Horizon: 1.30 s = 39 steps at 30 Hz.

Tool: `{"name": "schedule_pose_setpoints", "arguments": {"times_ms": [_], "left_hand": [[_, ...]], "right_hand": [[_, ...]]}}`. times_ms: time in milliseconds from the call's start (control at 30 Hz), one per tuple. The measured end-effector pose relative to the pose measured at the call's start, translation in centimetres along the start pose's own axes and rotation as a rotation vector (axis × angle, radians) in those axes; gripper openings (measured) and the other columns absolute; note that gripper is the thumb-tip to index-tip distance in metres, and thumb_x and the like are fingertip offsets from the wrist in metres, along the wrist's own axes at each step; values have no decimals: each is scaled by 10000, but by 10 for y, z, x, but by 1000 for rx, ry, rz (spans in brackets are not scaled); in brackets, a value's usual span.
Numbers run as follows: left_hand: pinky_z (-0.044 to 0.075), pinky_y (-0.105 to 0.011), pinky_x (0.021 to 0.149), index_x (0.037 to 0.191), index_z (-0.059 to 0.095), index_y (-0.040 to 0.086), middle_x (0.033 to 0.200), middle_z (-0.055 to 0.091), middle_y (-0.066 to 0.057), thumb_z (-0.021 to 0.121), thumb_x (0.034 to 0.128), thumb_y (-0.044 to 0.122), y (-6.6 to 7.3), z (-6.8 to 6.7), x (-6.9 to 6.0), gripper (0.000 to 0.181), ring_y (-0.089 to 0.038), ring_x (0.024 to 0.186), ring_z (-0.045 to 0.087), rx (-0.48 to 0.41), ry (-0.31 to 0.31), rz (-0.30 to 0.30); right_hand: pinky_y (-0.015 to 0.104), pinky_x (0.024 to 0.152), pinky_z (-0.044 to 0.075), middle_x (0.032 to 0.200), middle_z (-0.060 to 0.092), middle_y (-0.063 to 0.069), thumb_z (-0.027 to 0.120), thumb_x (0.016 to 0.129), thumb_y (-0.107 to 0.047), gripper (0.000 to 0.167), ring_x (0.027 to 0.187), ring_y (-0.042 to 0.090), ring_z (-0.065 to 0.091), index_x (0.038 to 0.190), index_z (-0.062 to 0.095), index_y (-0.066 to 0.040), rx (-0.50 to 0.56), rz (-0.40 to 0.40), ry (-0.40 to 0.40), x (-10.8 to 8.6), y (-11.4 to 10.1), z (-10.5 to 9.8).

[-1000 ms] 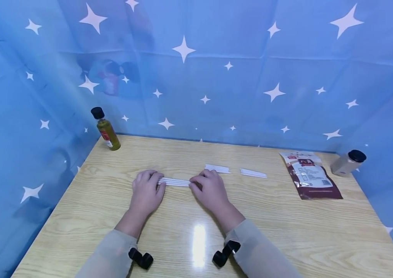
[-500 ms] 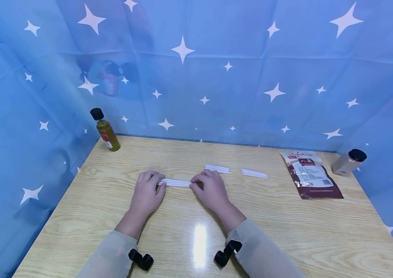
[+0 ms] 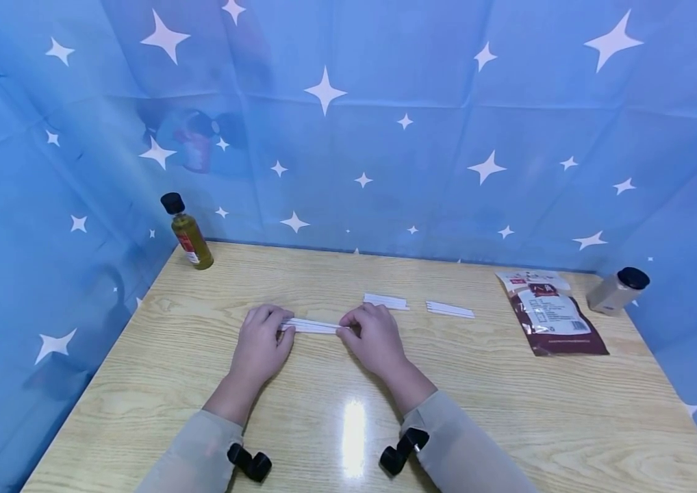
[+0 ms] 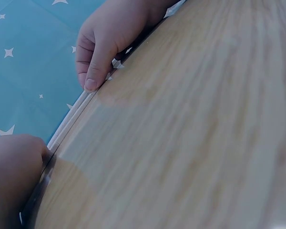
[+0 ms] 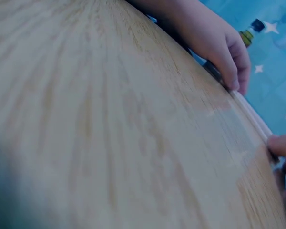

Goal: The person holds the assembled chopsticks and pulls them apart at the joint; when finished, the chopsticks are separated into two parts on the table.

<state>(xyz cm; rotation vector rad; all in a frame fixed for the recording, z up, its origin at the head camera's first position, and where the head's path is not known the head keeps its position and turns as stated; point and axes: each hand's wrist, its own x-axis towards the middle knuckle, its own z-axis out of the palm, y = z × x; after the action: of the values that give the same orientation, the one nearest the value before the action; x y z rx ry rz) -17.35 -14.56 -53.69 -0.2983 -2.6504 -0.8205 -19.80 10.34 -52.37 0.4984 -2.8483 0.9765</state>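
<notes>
Several thin white sticks (image 3: 311, 326) lie side by side on the wooden table, running between both hands. My left hand (image 3: 260, 346) holds their left ends between thumb and fingers, and these ends are hidden under it. At the right ends, my right hand (image 3: 376, 339) pinches with thumb and forefinger. In the left wrist view the sticks (image 4: 69, 121) stretch from the near left hand (image 4: 14, 167) to the right hand (image 4: 107, 43). The right wrist view catches the same sticks (image 5: 251, 114) edge-on, with the left hand (image 5: 212, 43) beyond.
Two more small groups of white sticks, one near the right hand (image 3: 385, 301) and one farther right (image 3: 450, 309), lie on the table (image 3: 139, 383). An oil bottle (image 3: 192, 238) stands back left. A maroon-and-white packet (image 3: 550, 311) and a black-lidded jar (image 3: 618, 290) are at the right.
My left hand has shifted slightly right, toward the right hand. Between the hands the sticks have moved closer together and now sit a little unevenly. The other things stayed in place.
</notes>
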Motion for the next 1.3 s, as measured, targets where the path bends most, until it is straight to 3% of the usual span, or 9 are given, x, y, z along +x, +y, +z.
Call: {"name": "schedule_pose_setpoints", "arguments": {"times_ms": [267,367,500,733,933,1067,1233,1300], "left_hand": [[437,-521,1096,1376,674,90,1334,642,-142,723,1008,174,1,-2,1,380,-382,1292,531,-7,-27,-33],[421,-533,1115,1396,659,79,1343,630,-160,718,1014,191,2,-3,0,402,-395,1314,515,-10,-31,-49],[411,-559,1094,1328,710,80,1293,644,-162,736,1006,223,2,-3,-2,354,-405,1273,533,-13,13,-55],[474,-542,936,1055,812,69,1078,694,-126,812,962,177,2,-3,-1,143,-384,1061,618,12,154,11],[490,-502,883,1022,818,79,1036,698,-86,833,957,214,6,-5,1,151,-336,998,626,61,141,24],[498,-496,859,999,823,87,1002,699,-72,841,950,228,9,-6,2,150,-318,957,631,72,141,48],[517,-491,821,977,826,89,961,707,-66,856,933,238,7,-6,2,158,-306,894,641,97,180,123],[524,-488,809,973,825,85,949,708,-63,861,926,241,7,-6,1,167,-303,875,642,106,191,150]], "right_hand": [[378,850,438,939,622,-109,767,1012,-261,48,910,164,509,970,754,-243,35,-20,20,0,2,0],[373,841,440,938,620,-109,732,1037,-268,72,895,161,506,971,740,-243,44,-22,28,-1,2,0],[387,844,444,929,620,-104,712,1054,-260,70,871,160,508,999,731,-223,74,-23,46,-1,1,-1],[386,833,457,901,623,-109,693,1057,-220,48,836,139,527,1029,718,-190,129,-44,82,-2,0,-2],[366,778,465,858,626,-113,712,1046,-202,43,785,128,529,1013,731,-183,138,-72,114,-3,4,-2],[362,824,515,929,701,-86,722,1046,-217,97,816,112,581,1085,789,-158,85,-124,117,-5,5,-2],[377,962,545,980,741,-52,740,1039,-242,142,829,105,620,1114,810,-144,54,-182,128,-6,4,-1],[361,921,552,955,729,-61,757,1027,-244,124,812,106,604,1092,809,-152,53,-182,142,-6,3,-1]]}}
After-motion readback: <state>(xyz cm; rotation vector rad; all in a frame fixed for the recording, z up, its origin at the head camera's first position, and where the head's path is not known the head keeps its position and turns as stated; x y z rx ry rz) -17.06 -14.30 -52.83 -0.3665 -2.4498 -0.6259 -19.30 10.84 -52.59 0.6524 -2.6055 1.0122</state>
